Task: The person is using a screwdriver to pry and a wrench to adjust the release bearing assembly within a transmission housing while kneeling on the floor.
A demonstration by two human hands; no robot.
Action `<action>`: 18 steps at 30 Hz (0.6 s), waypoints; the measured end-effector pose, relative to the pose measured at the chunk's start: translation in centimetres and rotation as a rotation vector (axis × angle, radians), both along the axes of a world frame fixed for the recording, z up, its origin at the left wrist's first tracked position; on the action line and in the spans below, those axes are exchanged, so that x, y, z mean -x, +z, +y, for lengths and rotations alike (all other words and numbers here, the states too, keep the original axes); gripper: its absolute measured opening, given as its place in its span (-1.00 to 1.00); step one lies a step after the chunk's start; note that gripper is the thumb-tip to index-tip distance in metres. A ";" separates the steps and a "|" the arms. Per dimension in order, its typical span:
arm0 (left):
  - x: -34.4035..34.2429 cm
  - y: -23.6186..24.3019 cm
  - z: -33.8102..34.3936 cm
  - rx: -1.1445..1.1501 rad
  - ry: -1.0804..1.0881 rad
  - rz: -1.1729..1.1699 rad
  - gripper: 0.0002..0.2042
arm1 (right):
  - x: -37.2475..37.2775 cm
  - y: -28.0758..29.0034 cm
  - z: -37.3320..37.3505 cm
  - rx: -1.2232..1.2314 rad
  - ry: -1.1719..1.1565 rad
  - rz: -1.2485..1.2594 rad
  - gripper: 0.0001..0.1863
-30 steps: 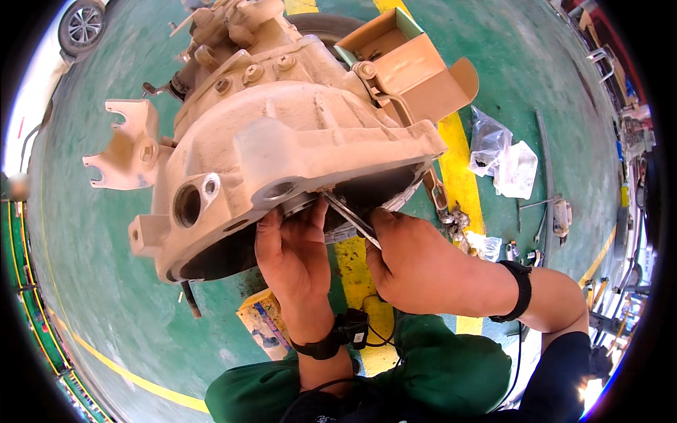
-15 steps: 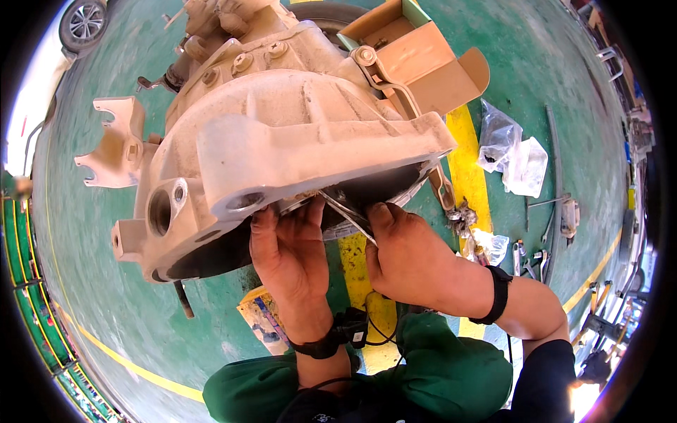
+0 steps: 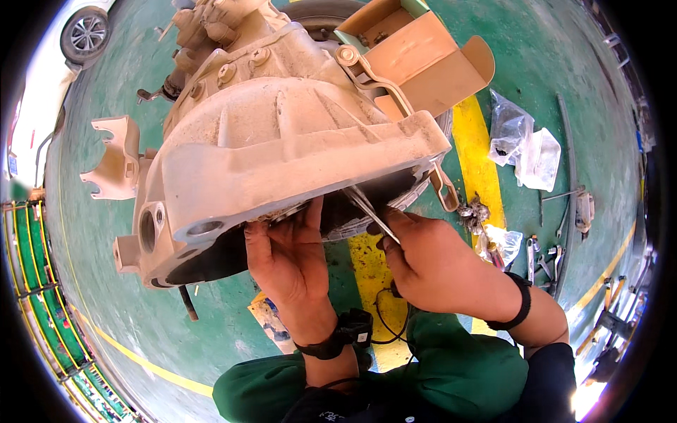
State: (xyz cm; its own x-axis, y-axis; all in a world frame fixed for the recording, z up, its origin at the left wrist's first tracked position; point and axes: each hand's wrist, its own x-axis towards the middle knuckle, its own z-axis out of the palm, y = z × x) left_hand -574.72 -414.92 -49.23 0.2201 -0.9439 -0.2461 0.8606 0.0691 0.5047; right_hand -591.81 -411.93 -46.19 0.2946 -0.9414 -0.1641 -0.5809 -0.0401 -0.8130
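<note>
Housing (image 3: 282, 148) shifted slightly, left hand (image 3: 285, 257) flat beneath rim, right hand (image 3: 430, 264) grip pinching one metal tool (image 3: 370, 211)

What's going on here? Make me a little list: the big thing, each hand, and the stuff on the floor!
Big thing: dusty tan metal gearbox housing, its open round end facing the person
Left hand: fingers pressed up against the housing's lower rim
Right hand: holds a thin metal tool poked into the opening
Behind: open cardboard box
Floor: green with a yellow stripe
Floor stuff: clear plastic bags, loose hand tools
</note>
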 end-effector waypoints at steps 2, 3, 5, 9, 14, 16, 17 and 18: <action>0.0 0.1 0.0 -0.008 -0.011 -0.039 -0.59 | 0.7 0.1 -0.3 -0.125 0.020 -0.099 -0.80; -0.1 0.1 0.0 -0.013 -0.019 -0.059 -0.59 | 1.0 0.5 -0.6 -0.210 0.051 -0.137 -0.76; 0.1 0.1 0.0 -0.037 0.005 -0.050 -0.57 | 1.3 0.5 -1.0 -0.202 0.077 -0.170 -0.79; 0.0 -0.2 -0.1 0.009 -0.014 -0.061 -0.54 | 1.2 -0.1 -1.3 0.032 0.083 -0.104 -0.88; 0.0 -0.1 0.0 0.017 -0.059 -0.132 -0.52 | 1.5 -0.2 -1.3 -0.168 0.113 -0.243 -0.83; -0.4 -0.2 0.2 0.007 -0.056 -0.139 -0.51 | 2.1 0.3 -2.1 -0.401 0.165 -0.345 -0.76; -0.4 -0.3 0.3 -0.004 -0.046 -0.131 -0.50 | 2.2 0.0 -1.9 -0.378 0.148 -0.359 -0.77; -0.4 -0.4 0.4 -0.014 -0.035 -0.124 -0.49 | 2.1 -0.5 -1.8 -0.354 0.132 -0.374 -0.77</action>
